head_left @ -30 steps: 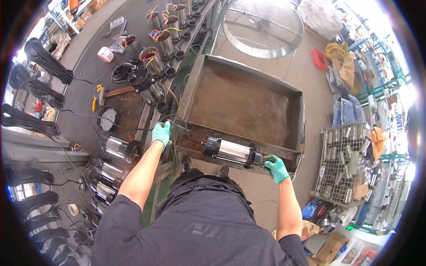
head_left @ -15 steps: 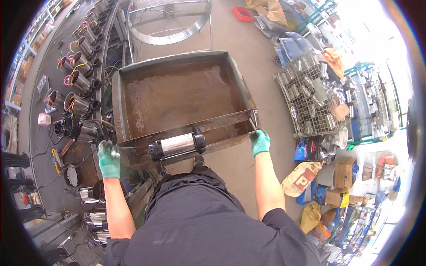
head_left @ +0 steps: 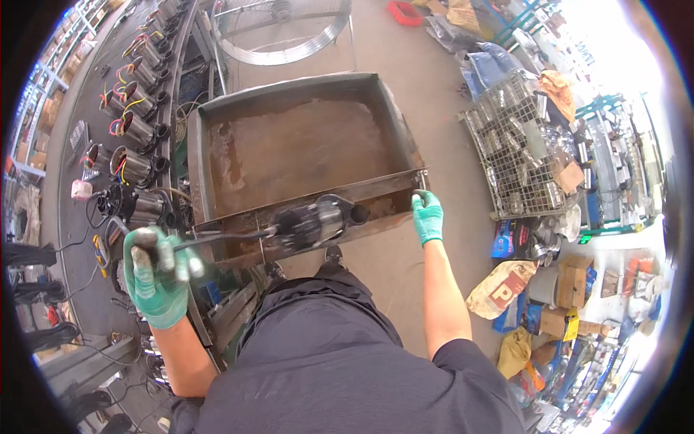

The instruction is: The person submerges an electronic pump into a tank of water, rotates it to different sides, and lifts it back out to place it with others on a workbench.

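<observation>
A metal submersible pump (head_left: 311,223) lies tilted on the front ledge of a brown-stained metal tank (head_left: 200,148), blurred by motion. From its left end a black cable (head_left: 224,238) runs to my left hand (head_left: 155,278), gloved in green. That hand's fingers are curled around the cable, with some blur. At the tank's right front corner my gloved right hand (head_left: 428,217) is closed around a short metal rod (head_left: 421,181), its fingertips partly hidden. Murky water appears to cover the tank's bottom.
Left of the tank, a long dark bench (head_left: 72,184) carries several metal motor housings (head_left: 137,130) with coloured wires. A large round fan (head_left: 282,54) stands beyond the tank. On the right are a wire basket (head_left: 517,145) of metal parts and cardboard boxes (head_left: 575,282).
My left hand has moved from the tank's left corner down and left, and now holds the cable. The pump has turned and shifted right. My right hand stays at the corner.
</observation>
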A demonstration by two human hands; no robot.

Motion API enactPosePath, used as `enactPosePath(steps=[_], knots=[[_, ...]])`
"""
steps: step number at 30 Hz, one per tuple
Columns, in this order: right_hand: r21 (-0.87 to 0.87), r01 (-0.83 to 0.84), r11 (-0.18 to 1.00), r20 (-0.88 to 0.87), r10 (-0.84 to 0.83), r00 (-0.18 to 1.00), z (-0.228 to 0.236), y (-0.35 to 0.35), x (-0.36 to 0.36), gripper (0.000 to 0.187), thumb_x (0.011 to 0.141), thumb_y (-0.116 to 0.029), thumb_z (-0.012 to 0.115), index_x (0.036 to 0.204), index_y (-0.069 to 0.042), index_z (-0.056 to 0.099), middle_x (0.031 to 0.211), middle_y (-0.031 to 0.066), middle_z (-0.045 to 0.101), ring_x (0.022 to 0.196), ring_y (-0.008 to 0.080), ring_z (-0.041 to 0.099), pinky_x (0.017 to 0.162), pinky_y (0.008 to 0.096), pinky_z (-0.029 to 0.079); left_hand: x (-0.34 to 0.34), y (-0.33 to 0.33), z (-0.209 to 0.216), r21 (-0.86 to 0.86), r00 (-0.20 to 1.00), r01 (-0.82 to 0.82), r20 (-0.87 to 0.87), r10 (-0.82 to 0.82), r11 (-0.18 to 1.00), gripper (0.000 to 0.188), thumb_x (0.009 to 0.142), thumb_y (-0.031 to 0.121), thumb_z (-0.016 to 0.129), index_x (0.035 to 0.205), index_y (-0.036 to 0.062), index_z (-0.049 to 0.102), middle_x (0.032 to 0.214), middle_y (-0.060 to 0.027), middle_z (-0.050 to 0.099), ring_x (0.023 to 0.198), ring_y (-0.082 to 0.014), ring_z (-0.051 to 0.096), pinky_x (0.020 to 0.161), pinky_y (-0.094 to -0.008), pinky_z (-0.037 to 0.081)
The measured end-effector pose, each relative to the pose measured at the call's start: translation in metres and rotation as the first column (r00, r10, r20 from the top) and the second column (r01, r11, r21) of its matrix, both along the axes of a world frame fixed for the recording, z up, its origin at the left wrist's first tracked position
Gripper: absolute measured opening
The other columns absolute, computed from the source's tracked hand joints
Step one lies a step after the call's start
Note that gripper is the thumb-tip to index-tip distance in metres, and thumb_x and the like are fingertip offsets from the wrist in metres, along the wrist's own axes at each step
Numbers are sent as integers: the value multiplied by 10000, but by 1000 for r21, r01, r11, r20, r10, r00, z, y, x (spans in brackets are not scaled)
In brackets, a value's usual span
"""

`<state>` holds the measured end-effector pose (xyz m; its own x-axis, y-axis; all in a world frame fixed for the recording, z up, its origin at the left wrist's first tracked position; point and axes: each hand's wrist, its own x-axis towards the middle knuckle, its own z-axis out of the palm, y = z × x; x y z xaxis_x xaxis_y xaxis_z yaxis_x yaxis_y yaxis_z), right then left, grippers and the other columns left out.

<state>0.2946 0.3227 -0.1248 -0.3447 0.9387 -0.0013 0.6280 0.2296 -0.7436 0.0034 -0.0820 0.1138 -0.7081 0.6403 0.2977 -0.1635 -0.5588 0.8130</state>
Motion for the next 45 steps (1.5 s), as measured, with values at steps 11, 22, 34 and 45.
enactPosePath(steps=[11,22,34,45], knots=[[-74,-318,945,93,324,942,-35,-66,-60,304,931,-192,686,1180,-18,682,1158,210,671,1064,381,657,934,432,528,22,65,-7,102,977,186,91,-195,977,283,1048,201,556,1277,38,538,965,-66,594,857,-235,657,883,-511,555],[-173,-325,930,190,355,915,-70,-42,-65,340,966,-230,636,1232,-20,654,1128,210,707,1011,356,683,902,412,535,27,49,-18,67,984,84,154,-93,994,290,1054,212,542,1297,54,550,983,-64,589,836,-227,646,847,-479,553],[-120,-555,823,-64,552,831,70,-152,-137,411,798,-205,817,1119,-20,638,960,137,727,863,234,707,818,351,561,-31,-87,-103,-288,780,-437,350,519,852,191,1058,175,491,1159,82,624,801,-33,594,633,-169,561,696,-385,538],[-320,-484,814,-108,476,873,45,-116,-112,336,896,-143,742,1183,-2,639,960,105,733,814,151,675,779,315,563,-8,-79,-34,39,911,-306,303,281,951,216,1047,211,532,1185,86,642,798,-33,561,668,-159,541,740,-354,495]])
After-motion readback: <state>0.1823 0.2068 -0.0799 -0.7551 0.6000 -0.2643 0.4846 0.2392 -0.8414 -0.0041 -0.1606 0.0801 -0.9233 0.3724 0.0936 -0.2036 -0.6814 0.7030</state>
